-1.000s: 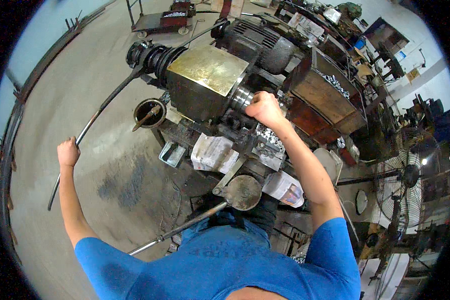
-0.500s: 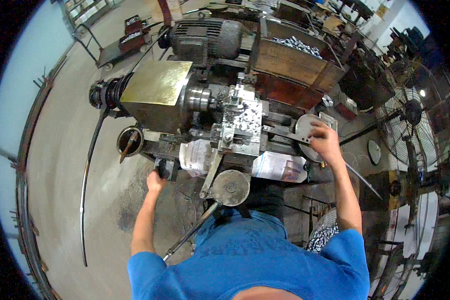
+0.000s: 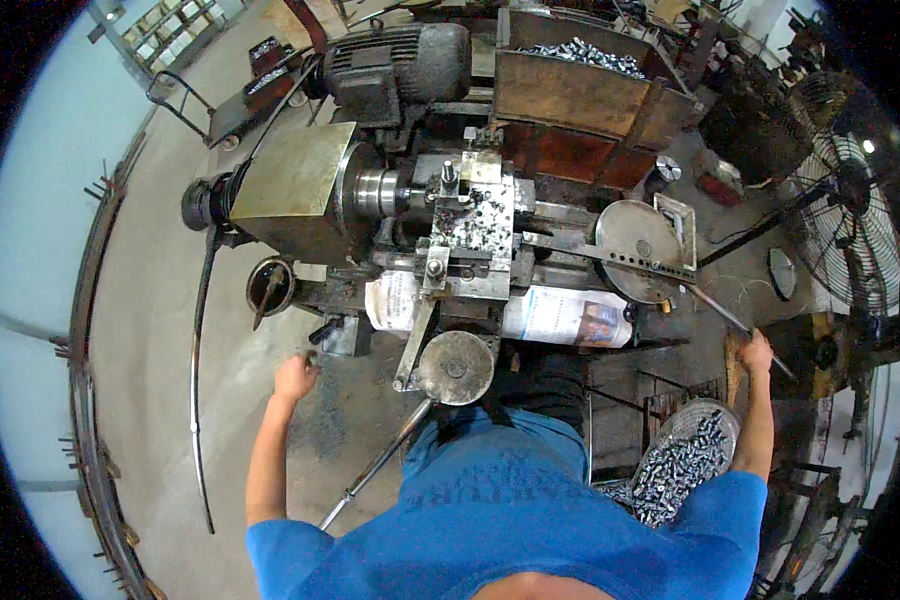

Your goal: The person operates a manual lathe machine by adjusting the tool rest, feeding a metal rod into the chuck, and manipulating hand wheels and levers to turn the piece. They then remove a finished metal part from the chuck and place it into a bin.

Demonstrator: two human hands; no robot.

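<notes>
My right hand [image 3: 756, 353] is closed around a long metal lever rod [image 3: 715, 306] that slopes down to the right from a round plate [image 3: 625, 225]. My left hand [image 3: 294, 377] is closed at the left, just below a grey block with a black knob [image 3: 342, 337]. A small dark bit shows at its fingertips, too small to name. Between my arms stands a lathe-like machine with a bright chuck [image 3: 378, 193] and a chip-covered tool slide [image 3: 472, 222]. A perforated flat bar [image 3: 640, 260] crosses the round plate.
A basket [image 3: 733, 425] of small metal parts sits at my right side. Behind the machine are a wooden bin [image 3: 570, 95] of similar parts and a motor [image 3: 400, 70]. Another lever rod [image 3: 375, 472] slants by my waist; a fan [image 3: 840, 220] stands right.
My right hand has moved from the perforated bar down and right onto the lever rod. My left hand has dropped away from the black knob, down and left.
</notes>
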